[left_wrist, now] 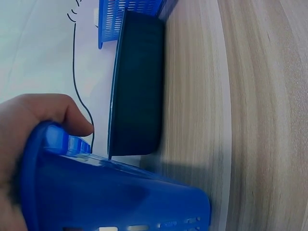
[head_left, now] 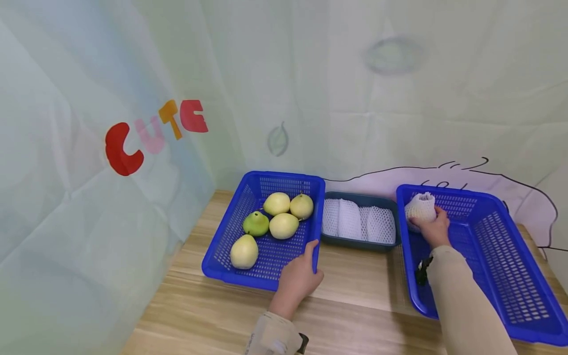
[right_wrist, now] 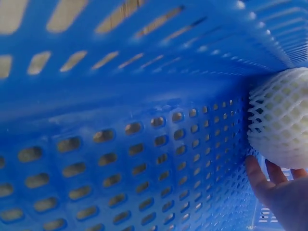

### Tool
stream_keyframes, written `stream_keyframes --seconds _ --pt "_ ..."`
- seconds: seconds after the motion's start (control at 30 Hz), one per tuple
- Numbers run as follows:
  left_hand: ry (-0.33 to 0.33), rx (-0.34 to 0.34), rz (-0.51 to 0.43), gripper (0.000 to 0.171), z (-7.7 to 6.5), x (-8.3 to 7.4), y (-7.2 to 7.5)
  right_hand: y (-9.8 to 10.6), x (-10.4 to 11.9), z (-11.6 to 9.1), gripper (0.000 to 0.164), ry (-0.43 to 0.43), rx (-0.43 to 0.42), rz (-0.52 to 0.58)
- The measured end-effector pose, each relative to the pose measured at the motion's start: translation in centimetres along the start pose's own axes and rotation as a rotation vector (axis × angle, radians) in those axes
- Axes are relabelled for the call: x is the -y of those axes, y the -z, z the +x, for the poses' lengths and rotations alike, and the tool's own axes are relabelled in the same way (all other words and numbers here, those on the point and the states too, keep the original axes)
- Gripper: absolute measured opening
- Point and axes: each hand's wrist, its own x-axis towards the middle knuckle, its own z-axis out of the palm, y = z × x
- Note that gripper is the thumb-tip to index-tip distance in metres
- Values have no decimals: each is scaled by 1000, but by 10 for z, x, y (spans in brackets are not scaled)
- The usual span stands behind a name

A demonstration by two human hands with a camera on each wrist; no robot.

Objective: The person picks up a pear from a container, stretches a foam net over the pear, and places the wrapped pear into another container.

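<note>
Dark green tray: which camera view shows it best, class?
The head view: it shows the dark green tray from above, white foam nets inside. The left wrist shows mostly its outer wall; the right wrist, none of it.

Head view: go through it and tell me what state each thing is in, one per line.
Left basket, upright, holding five pears
Pears, unwrapped
Left hand, gripping that basket's rim
Tray, holding white foam nets
Right basket, upright, holding wrapped fruit
Wrapped fruit, netted, held by the right hand
</note>
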Motion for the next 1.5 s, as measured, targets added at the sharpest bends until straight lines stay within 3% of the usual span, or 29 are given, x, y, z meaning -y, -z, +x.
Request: stream_keyframes --seconds 0.4,0.7,0.93,1.0,1.1,1.23,1.3,1.5 --pt "-9 -3 5 70 2 -3 -1 9 0 -3 94 2 59 -27" --pt "-14 -11 0 70 -3 -3 -4 33 38 -14 102 -62 129 -67" --pt "3 -28 -7 69 -14 3 -6 35 99 -54 94 -128 218 445" --pt "12 -24 -14 69 -16 5 -6 30 105 -74 88 -109 221 499" --pt "17 -17 -22 69 -18 6 -7 19 96 -105 77 -71 199 392" --pt "21 -21 -25 69 -20 6 -9 0 66 -131 71 8 199 30" --pt "26 -21 -24 69 -21 5 -10 -9 50 -137 69 49 204 -87" --pt "15 -46 -7 68 -18 5 -11 -22 33 -142 66 92 177 -211"
